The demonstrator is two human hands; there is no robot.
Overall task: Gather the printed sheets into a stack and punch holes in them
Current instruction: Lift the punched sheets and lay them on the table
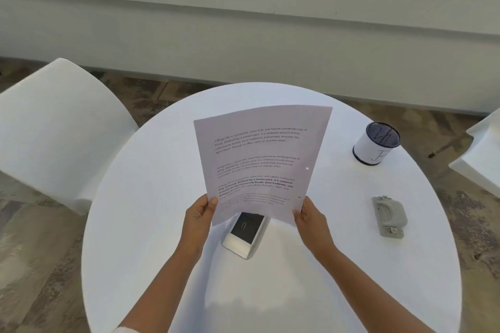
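The printed sheets (259, 162) stand raised above the round table (151, 197), two holes along their 3 o'clock edge; the left hand (200, 213) pinches the 7 o'clock corner, the right hand (308, 215) the 5 o'clock corner; the hole punch (389, 216) lies at 3 o'clock, a paperclip box (246, 235) beneath, a cup (376, 146) at 2 o'clock.

Office lounge: round table (151, 197), chairs (54, 127)
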